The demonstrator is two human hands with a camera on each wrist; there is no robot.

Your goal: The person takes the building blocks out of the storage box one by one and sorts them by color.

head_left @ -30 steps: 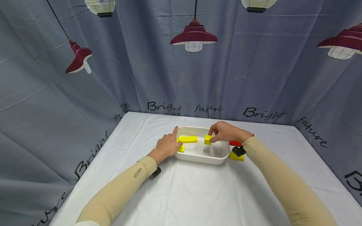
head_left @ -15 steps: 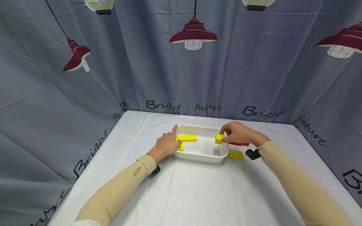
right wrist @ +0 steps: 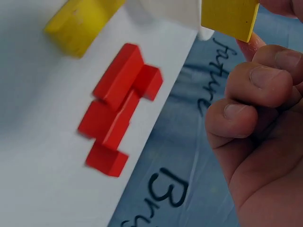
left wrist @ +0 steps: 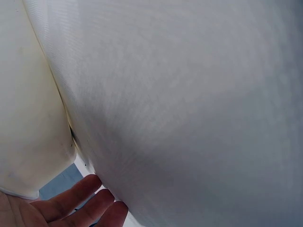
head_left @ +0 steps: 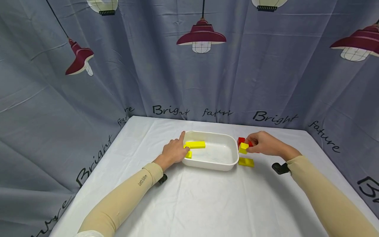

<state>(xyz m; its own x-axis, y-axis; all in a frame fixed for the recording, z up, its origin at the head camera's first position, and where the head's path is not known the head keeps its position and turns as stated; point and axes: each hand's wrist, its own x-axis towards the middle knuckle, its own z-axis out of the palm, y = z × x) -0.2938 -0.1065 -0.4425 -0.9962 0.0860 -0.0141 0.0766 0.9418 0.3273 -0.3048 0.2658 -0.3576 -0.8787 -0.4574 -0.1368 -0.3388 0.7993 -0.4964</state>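
My right hand [head_left: 266,144] pinches a small yellow block [head_left: 243,148] between thumb and fingertips, just past the right end of a white plastic tray [head_left: 217,167]. It hovers above a group of red blocks [right wrist: 118,78]. My left hand [head_left: 173,151] holds the tray's left end, thumb over the rim and index finger pointing along it. In the left wrist view, its other fingers [left wrist: 80,191] lie beside the tray's outer wall [left wrist: 33,104]. Inside the tray, a long yellow block [head_left: 196,144] lies near the left end; another yellow piece [head_left: 189,154] is partly hidden by the thumb.
A flat yellow block [head_left: 246,162] lies on the white-covered table [head_left: 207,204], close to the tray's front right corner. A grey printed curtain [head_left: 165,82] hangs behind the table and along its sides.
My right hand has carried the yellow block rightward, from above the tray's interior to beyond its right end, over the red blocks. The left hand and tray stay in place.
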